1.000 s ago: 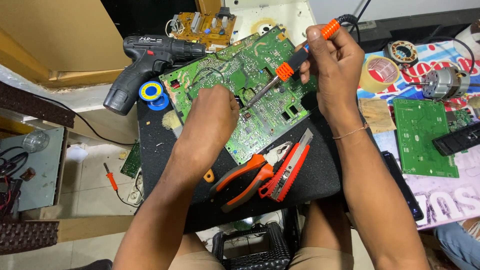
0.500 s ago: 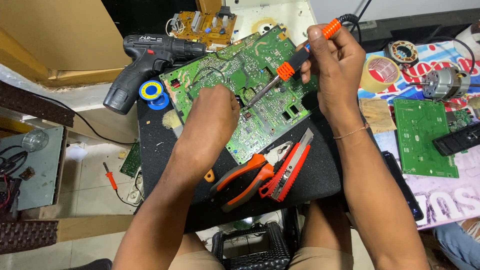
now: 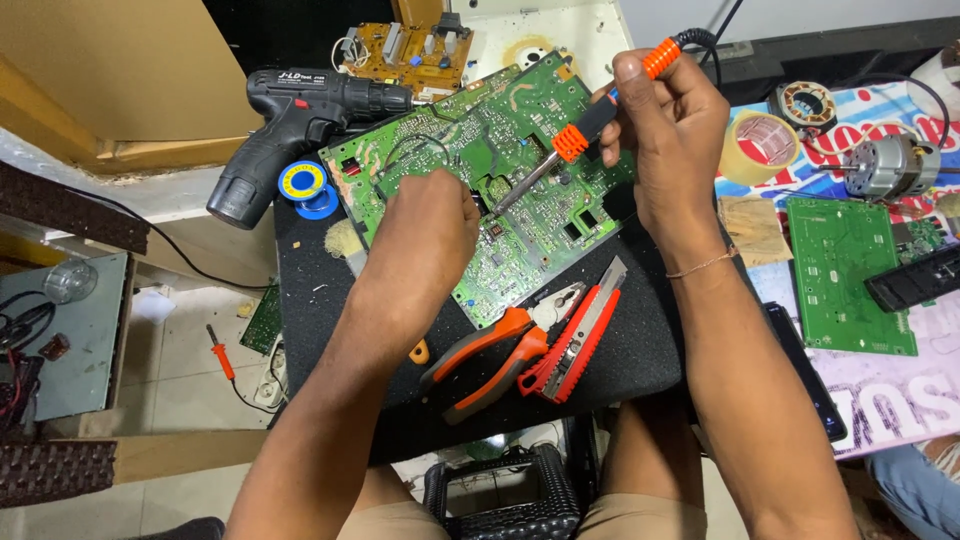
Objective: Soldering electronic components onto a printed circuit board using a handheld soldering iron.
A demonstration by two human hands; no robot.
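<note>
The right hand (image 3: 668,130), in the upper middle of the frame, is closed around the handle of a soldering iron (image 3: 585,125). The iron's thin metal tip slants down to the left onto the green circuit board (image 3: 490,190), which lies tilted on a black mat (image 3: 330,300) in the centre. Where the tip ends is hidden behind the left hand (image 3: 425,240).

That hand rests knuckles-up on the board, just left of the tip. Its fingers curl underneath, so whether they pinch anything cannot be told.

Below the board lie orange-handled pliers (image 3: 490,355) and, touching them, a red box cutter (image 3: 575,345). At upper left a black cordless drill (image 3: 290,125) sits beside a blue spool of solder (image 3: 303,185). A second green board (image 3: 850,275) lies at right, its corner covered by a dark object cut off by the frame edge.
</note>
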